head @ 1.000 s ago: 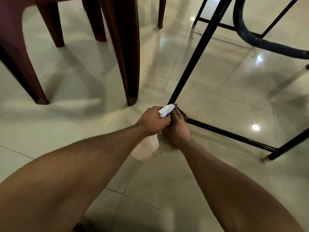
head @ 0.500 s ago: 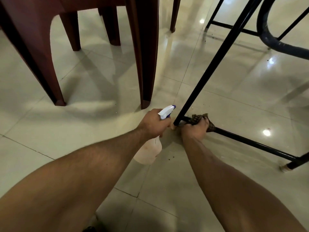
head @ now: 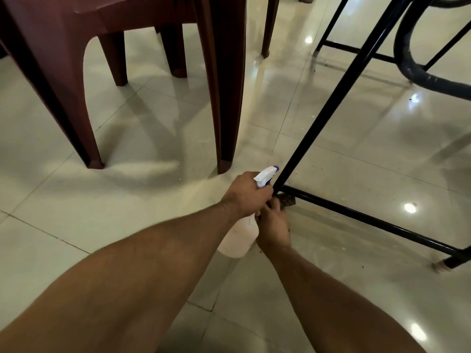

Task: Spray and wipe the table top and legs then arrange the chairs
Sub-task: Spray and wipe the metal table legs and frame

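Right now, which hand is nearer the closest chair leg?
Left. The left hand holds the bottle just right of the chair leg; the right hand grips the cloth farther right.

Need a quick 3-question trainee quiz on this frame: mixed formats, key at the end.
1. True or false: the left hand grips the white plastic spray bottle.
2. Where does the right hand hold the dark crumpled cloth?
A) on the table top
B) at the foot of the slanted black metal table leg, where the low black crossbar joins it
C) flat on open floor, away from any leg
3. Fill in: the plastic chair left of the table leg is ____ in colour.

Key: 1 true; 2 B; 3 brown.
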Action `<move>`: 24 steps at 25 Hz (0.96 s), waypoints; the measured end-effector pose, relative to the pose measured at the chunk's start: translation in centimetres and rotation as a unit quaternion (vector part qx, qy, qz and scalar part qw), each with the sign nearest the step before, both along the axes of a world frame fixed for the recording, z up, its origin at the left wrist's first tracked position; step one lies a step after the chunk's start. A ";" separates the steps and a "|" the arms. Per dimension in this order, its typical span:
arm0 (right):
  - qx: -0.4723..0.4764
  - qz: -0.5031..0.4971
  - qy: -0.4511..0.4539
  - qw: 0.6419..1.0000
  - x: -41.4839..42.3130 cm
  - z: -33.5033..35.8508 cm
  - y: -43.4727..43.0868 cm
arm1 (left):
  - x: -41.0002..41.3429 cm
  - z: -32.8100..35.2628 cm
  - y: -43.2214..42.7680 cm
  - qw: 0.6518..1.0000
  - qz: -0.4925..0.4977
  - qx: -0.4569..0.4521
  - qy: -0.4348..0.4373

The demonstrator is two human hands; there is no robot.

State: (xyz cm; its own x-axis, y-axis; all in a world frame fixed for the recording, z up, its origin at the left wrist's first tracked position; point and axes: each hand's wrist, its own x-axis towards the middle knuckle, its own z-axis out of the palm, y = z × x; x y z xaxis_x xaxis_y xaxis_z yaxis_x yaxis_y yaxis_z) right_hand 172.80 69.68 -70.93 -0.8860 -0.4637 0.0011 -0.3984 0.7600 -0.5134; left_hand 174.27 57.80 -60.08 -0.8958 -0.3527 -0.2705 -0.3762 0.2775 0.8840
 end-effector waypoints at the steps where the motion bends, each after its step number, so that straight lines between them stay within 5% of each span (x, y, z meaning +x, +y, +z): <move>1: 0.048 0.038 -0.009 0.998 -0.4 -0.8 0.7 | -0.5 0.2 0.6 1.000 -0.004 0.002 0.001; 2: 0.070 0.046 -0.018 0.996 -1.1 -0.3 1.5 | -1.1 0.3 1.1 1.000 -0.009 -0.002 0.003; 6: -0.100 -0.115 -0.043 0.987 -3.0 4.2 7.4 | -2.5 -0.4 5.4 0.999 -0.051 0.009 0.001; 10: -0.100 -0.289 -0.125 0.944 -5.5 7.6 17.4 | -4.6 0.6 12.5 0.994 -0.106 -0.009 -0.010; 15: -0.189 -0.526 -0.267 0.785 -5.1 9.5 33.0 | -5.3 1.8 24.3 0.981 -0.196 0.011 -0.010; 18: -0.347 -0.610 -0.278 0.656 -5.4 9.0 39.2 | -5.3 1.3 29.5 0.974 -0.226 0.022 -0.016; 19: -0.382 -0.616 -0.263 0.637 -6.0 8.7 40.3 | -5.4 1.0 30.9 0.973 -0.228 0.028 -0.018; 21: -0.432 -0.580 -0.216 0.656 -8.1 8.3 41.8 | -5.8 0.5 33.9 0.975 -0.218 0.032 -0.024; 24: -0.370 -0.495 -0.139 0.773 -10.9 6.6 41.4 | -6.7 -0.4 37.0 0.982 -0.184 0.037 -0.028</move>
